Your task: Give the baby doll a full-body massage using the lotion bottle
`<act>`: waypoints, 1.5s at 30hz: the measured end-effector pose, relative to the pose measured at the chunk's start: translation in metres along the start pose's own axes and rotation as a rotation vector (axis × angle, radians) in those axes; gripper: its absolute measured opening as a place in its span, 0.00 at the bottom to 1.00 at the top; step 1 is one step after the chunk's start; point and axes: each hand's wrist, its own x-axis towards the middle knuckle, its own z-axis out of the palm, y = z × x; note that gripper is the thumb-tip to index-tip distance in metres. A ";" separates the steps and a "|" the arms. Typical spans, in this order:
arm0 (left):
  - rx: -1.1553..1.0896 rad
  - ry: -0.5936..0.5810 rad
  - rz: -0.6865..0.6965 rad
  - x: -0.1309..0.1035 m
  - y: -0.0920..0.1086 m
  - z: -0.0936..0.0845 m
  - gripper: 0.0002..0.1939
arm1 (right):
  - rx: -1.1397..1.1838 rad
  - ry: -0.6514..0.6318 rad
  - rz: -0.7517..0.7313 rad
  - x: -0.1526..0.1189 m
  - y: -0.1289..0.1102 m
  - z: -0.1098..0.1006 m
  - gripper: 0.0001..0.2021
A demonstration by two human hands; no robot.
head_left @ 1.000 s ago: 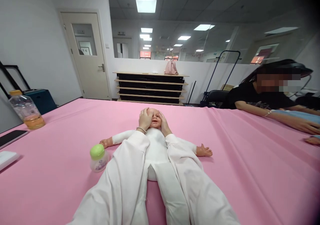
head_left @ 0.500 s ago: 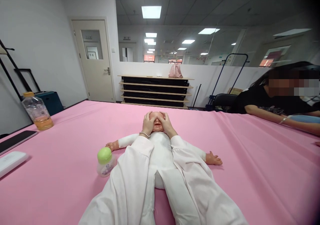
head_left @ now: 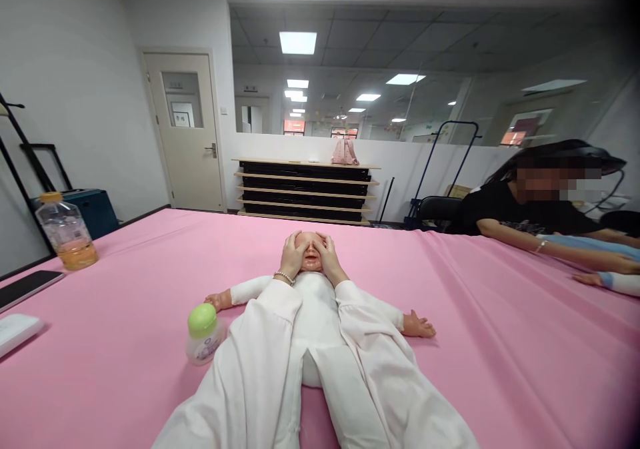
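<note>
A baby doll (head_left: 314,302) in white lies on its back on the pink cloth (head_left: 150,289), arms spread. My left hand (head_left: 293,254) wraps round the left side of the doll's head (head_left: 311,260), a beaded bracelet at the wrist. On the other side my right hand (head_left: 328,257) cups the head in the same way. Both thumbs rest over the doll's eye area; its mouth shows between my wrists. Near the doll's hand at the left stands a small jar (head_left: 203,334) with a green lid.
At the left are a bottle (head_left: 67,230) of orange liquid, a dark phone (head_left: 27,289) and a white case (head_left: 19,333). A person (head_left: 525,199) in black leans over the right edge, by another doll's arm (head_left: 613,281). Behind stands a shelf (head_left: 305,191).
The view has shifted slightly, with more ceiling showing. Both hands stay on the doll's head. At the right, another doll's arm has come into view beside the person.
</note>
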 end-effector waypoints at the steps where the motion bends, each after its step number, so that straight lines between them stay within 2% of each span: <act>1: -0.003 -0.001 -0.005 0.001 -0.001 0.001 0.21 | -0.008 0.014 0.004 0.001 0.001 0.000 0.19; 6: -0.036 0.021 -0.052 0.005 -0.001 0.004 0.18 | 0.014 0.052 0.061 0.003 0.001 0.002 0.15; 14: -0.022 -0.003 -0.016 -0.002 0.004 0.000 0.20 | -0.011 -0.004 -0.015 -0.007 -0.005 -0.002 0.22; 18: -0.010 -0.010 -0.013 -0.002 0.005 0.000 0.22 | -0.018 0.007 0.001 -0.005 -0.004 -0.001 0.20; 23: -0.037 0.009 -0.049 0.003 0.002 0.003 0.18 | 0.010 0.017 0.008 -0.003 -0.003 0.000 0.17; 27: -0.048 0.020 -0.060 0.004 0.000 0.003 0.18 | 0.040 0.021 0.075 -0.004 -0.006 -0.001 0.14; 35: -0.011 -0.027 -0.004 -0.003 0.005 0.000 0.23 | 0.029 0.002 -0.005 -0.010 -0.009 -0.002 0.21; 39: -0.074 -0.007 -0.049 0.006 -0.002 0.004 0.19 | 0.023 0.058 0.054 -0.004 -0.007 0.001 0.14; 45: -0.098 0.011 -0.076 0.011 -0.011 0.006 0.19 | 0.033 0.042 0.063 -0.001 -0.002 0.001 0.14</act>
